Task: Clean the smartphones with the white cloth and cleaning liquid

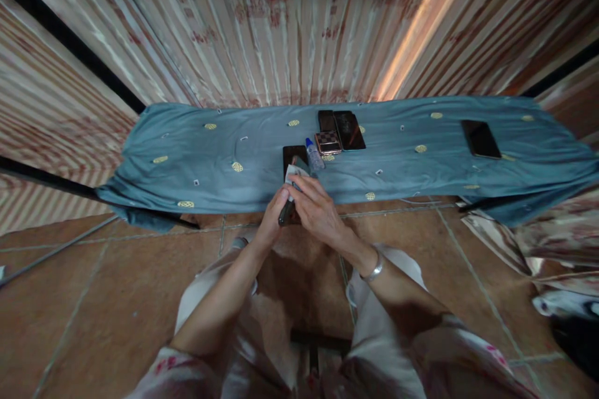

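Note:
My left hand (271,217) is closed around a dark phone (283,218), held tilted just off the front edge of the cloth-covered table. Fingers bent, my right hand (318,209) presses a small white wipe (292,171) against the phone; the fingers cover much of both. Just beyond the hands, a dark flat object (289,153) lies on the cloth, partly hidden. To the right of it is a small clear bottle with a blue cap (314,154).
A blue cloth (262,131) with yellow motifs covers the long narrow table. Behind the bottle lie a checkered case (327,142), a dark wallet-like item (326,120) and a black phone-like slab (349,131). Another dark device (481,139) rests far right. Striped curtains (281,43) hang behind.

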Demonstrator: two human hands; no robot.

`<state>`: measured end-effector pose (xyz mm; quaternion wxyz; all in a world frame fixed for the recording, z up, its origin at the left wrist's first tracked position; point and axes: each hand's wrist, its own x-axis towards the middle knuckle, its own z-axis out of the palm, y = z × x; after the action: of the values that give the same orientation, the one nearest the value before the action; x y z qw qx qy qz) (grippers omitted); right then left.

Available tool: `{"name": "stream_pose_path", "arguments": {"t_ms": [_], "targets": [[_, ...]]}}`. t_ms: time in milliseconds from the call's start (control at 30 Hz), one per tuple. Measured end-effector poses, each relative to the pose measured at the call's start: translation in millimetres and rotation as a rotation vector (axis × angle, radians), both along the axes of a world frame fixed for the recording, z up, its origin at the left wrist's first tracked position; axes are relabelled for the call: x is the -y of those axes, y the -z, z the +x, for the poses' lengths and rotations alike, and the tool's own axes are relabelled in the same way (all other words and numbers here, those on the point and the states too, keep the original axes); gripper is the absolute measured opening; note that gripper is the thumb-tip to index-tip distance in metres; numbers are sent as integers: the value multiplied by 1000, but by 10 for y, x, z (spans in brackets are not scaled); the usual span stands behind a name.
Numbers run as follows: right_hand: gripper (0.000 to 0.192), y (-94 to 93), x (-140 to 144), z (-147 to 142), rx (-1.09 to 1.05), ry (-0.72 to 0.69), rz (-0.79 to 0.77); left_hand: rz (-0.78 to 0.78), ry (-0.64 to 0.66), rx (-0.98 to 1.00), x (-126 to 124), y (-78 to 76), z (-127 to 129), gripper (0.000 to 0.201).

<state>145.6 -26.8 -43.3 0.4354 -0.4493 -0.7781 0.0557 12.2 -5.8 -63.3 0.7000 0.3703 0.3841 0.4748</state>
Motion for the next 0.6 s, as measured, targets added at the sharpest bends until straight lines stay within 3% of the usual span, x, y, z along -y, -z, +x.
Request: {"name": "stream_pose_path", "arguments": {"t_ms": [233, 367, 600], "targets": [[39, -7, -101, 210, 40, 81, 46, 74, 26, -223, 64, -92, -5, 67], [40, -7, -168, 296, -16, 130, 30, 62, 113, -227, 93, -107, 12, 79], [40, 22, -225, 381, -167, 169, -51, 93, 119, -213, 116, -139, 25, 83]]}}
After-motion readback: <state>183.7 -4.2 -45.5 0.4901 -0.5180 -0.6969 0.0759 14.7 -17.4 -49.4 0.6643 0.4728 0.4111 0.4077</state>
